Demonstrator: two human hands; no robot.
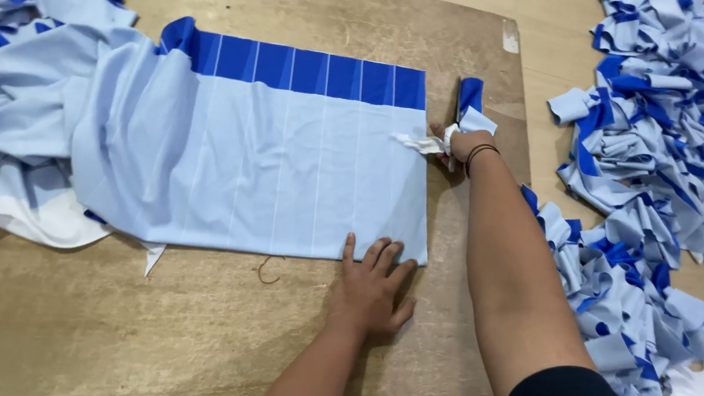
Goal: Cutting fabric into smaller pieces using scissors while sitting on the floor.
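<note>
1. Left hand lies flat, fingers spread, on the near edge of the light blue cloth laid across the wooden desk.
2. Right hand, fingers clamped on a white strip, is at the cloth's right edge.

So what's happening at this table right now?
A person works at a brown board with a light blue cloth spread flat on it, its far edge a dark blue band. The left hand lies flat on the cloth's near right corner. The right hand is at the cloth's right edge, closed around a tool wrapped in white cloth; the tool itself is hard to make out. Heaps of cut blue strips lie to the right.
</note>
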